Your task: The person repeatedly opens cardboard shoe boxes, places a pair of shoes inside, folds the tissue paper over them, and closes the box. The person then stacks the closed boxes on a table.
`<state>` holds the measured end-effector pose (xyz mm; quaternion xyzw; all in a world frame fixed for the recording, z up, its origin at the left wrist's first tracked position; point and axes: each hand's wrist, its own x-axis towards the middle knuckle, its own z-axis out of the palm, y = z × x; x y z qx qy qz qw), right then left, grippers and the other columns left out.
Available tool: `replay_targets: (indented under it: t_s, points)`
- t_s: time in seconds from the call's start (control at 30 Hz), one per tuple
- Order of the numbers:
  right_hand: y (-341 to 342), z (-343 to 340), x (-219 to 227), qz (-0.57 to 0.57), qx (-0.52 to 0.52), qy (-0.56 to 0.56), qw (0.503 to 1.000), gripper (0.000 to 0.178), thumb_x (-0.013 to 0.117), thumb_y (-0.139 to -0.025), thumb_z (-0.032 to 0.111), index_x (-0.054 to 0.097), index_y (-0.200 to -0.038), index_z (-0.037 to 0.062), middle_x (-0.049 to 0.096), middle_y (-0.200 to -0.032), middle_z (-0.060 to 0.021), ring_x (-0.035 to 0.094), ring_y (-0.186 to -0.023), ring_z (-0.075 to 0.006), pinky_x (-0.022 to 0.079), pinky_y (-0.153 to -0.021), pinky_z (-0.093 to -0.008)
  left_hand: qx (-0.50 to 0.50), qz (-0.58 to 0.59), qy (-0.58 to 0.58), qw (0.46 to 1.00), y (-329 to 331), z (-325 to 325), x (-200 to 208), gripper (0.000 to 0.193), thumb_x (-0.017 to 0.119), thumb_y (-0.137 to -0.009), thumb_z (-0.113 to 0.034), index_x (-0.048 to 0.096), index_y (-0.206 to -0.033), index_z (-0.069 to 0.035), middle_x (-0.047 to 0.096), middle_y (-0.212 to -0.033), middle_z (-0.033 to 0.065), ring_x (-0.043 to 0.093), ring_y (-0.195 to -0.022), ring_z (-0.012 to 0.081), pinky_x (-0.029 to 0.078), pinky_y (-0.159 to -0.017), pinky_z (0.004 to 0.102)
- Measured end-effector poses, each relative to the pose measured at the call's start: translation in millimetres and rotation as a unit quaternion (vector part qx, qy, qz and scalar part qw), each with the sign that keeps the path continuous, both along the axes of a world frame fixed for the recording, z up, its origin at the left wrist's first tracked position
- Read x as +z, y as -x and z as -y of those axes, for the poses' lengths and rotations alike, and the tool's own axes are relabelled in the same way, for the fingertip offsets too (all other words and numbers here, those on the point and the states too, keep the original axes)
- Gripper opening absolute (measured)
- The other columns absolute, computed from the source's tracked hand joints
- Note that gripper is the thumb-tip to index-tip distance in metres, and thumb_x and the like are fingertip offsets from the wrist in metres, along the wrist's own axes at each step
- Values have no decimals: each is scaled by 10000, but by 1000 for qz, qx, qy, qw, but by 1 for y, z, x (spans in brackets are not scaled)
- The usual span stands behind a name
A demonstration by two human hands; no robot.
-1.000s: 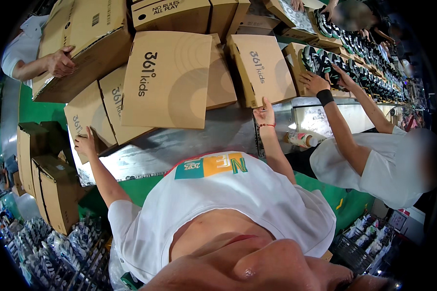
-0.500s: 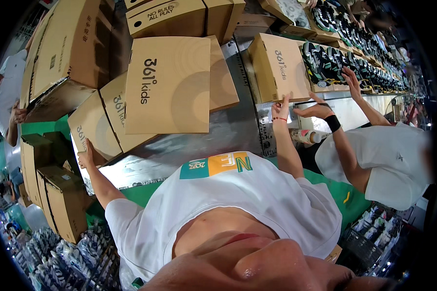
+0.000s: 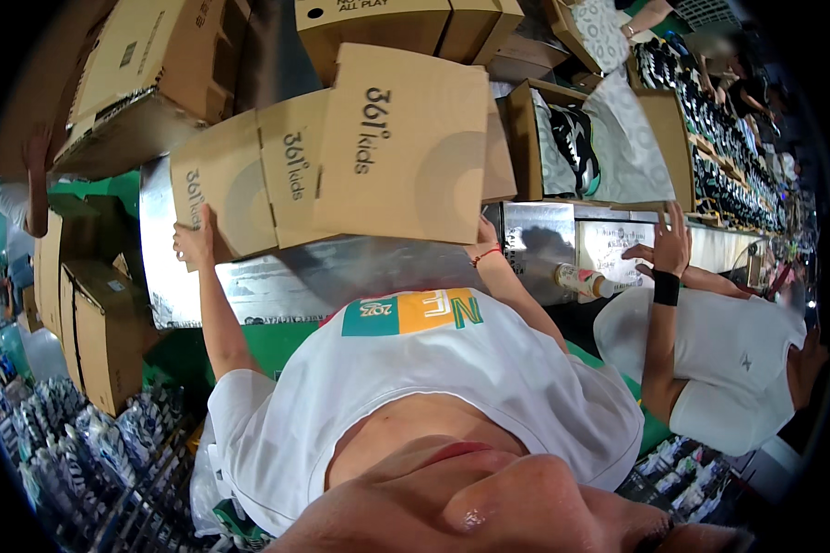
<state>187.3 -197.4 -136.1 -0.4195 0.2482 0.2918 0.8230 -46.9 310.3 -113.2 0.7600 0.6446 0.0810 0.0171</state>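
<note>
My left hand (image 3: 194, 241) grips the near-left corner of a brown cardboard shoe box (image 3: 219, 184), thumb on its top. My right hand (image 3: 484, 238) holds the near-right corner of a larger-looking lidded shoe box (image 3: 406, 184); some of its fingers are hidden by the box. Between these two sits another closed shoe box (image 3: 293, 147), partly covered by the right-hand one. To the right stands an opened shoe box (image 3: 526, 138), with a black and white sports shoe (image 3: 576, 152) and patterned tissue paper (image 3: 632, 152) folded out.
A metal work table (image 3: 360, 267) lies under the boxes. A large carton (image 3: 157, 83) stands at the far left, a person's arm beside it. At right, a co-worker's hand (image 3: 669, 244) with a black wristband is near a bottle (image 3: 581, 279). Rows of shoes (image 3: 710, 157) run behind.
My right hand has left the box at right and moved left onto the stacked boxes. The box at right now stands open, shoe and paper showing. The co-worker's hands have drawn back toward the near side.
</note>
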Motion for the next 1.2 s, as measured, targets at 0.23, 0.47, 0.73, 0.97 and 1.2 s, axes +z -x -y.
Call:
replay_targets:
  t_s: [0.23,0.47,0.73,0.97,1.2]
  points:
    - [-25,51,-28,296,102,292,903,340,443,-889,259,474,-1181,87,561,-1099,-68,549,-955,-210,403,-705,-305,-65,24,-27,997,-50,56,-4,880,549,-619,-724,452,-1108,0,542,-970,209,533,-908,389,430,-708,510]
    - [-39,108,-35,69,71,-2,995,415,403,-915,332,461,-1231,69,553,-1138,-100,556,-1008,-210,456,-852,-306,-95,55,-33,993,-67,63,-5,948,573,-652,-667,331,-1249,30,426,-1146,265,417,-1069,408,297,-891,525]
    - [-41,72,106,186,140,153,960,550,387,-921,448,392,-1260,15,496,-1183,-68,488,-1073,-159,400,-908,-277,-335,489,367,717,-146,181,61,582,554,-845,-368,395,-1248,21,449,-1250,157,395,-1184,266,274,-1006,353]
    - [-34,97,96,158,277,134,938,449,560,-861,296,429,-1239,92,500,-1181,-13,491,-969,-118,400,-744,-262,-164,515,744,393,-199,272,100,675,504,-845,-472,305,-1354,-76,393,-1321,92,390,-1200,183,293,-1010,311]
    - [1,76,97,130,149,11,980,475,641,-774,244,461,-1190,102,519,-1111,-4,495,-983,-162,400,-776,-289,-249,503,669,487,-178,269,118,760,534,-824,-463,214,-1389,-67,307,-1382,103,353,-1234,190,300,-1008,307]
